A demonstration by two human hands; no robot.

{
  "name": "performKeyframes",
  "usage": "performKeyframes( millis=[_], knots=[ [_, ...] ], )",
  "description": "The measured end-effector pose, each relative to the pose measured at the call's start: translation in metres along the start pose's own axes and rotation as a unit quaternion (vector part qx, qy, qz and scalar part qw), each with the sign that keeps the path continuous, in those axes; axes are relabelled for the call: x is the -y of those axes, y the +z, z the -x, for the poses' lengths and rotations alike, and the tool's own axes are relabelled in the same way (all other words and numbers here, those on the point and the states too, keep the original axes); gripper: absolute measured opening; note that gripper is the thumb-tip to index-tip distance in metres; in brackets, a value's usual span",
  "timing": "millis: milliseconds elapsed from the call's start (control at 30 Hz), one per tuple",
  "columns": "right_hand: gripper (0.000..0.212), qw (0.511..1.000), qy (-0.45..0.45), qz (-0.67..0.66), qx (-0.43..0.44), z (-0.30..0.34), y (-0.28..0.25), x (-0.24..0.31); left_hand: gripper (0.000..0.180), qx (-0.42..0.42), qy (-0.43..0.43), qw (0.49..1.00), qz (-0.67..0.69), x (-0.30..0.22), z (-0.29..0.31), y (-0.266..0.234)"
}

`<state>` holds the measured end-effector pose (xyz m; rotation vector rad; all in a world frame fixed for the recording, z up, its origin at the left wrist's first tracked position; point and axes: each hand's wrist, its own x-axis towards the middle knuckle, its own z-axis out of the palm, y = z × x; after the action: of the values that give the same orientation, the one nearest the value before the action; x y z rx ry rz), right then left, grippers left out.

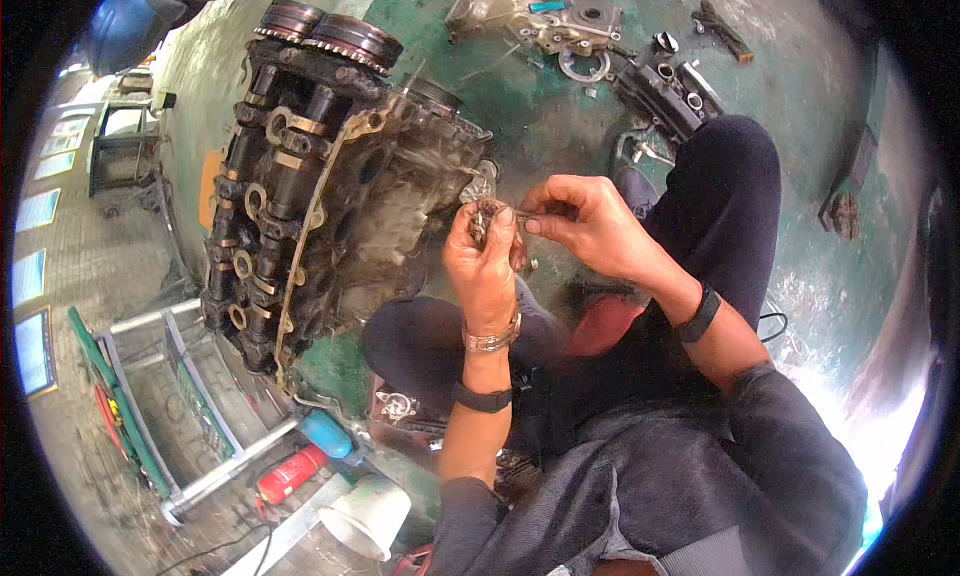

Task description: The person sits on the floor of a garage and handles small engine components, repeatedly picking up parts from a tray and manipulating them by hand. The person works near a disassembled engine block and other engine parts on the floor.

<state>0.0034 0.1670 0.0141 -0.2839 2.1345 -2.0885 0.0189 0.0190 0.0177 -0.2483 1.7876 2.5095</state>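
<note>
My left hand (482, 268) is closed around a small, grimy metal part (484, 222), mostly hidden by the fingers. Close to its right, my right hand (598, 228) pinches something thin against that part; its kind is too small to make out. Just left of both hands stands a large engine (385, 206), its camshafts (282, 201) showing along the top and two toothed cam wheels (345, 42) at the far end. Between the engine and my fingers sits a shiny metal piece (478, 188).
On the green floor ahead lie a metal engine cover (590, 21) and a black valve cover (672, 94). At lower left are a red fire extinguisher (291, 475), a white bucket (368, 516) and a metal-framed trolley (185, 406). My bent knee (735, 166) rises on the right.
</note>
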Motion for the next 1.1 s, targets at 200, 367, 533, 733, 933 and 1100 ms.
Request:
performKeyframes(
  millis=[200,367,533,733,933,1100],
  knots=[
    [0.01,0.997,0.051,-0.033,-0.053,-0.004,0.0,-0.009,0.038,-0.012,-0.065,0.989,0.135,0.0,-0.006,-0.012],
    [0.01,0.999,0.007,-0.037,-0.034,-0.001,0.008,-0.016,0.049,-0.016,-0.077,0.997,0.017,0.004,-0.004,-0.012],
    [0.006,0.999,-0.01,0.044,-0.005,-0.004,0.008,-0.021,0.037,0.108,-0.048,0.987,-0.107,0.002,-0.002,-0.017],
    [0.012,0.988,-0.019,0.151,0.007,-0.006,0.005,-0.023,0.03,0.084,-0.092,0.986,-0.108,0.0,0.0,-0.027],
    [0.008,0.964,-0.131,0.232,0.006,-0.004,0.018,-0.012,0.011,0.032,0.005,0.99,-0.136,0.022,-0.004,-0.024],
    [0.009,0.967,-0.083,0.238,0.033,-0.003,0.026,-0.009,0.018,0.0,0.0,0.991,-0.134,0.037,-0.006,-0.029]
  ],
)
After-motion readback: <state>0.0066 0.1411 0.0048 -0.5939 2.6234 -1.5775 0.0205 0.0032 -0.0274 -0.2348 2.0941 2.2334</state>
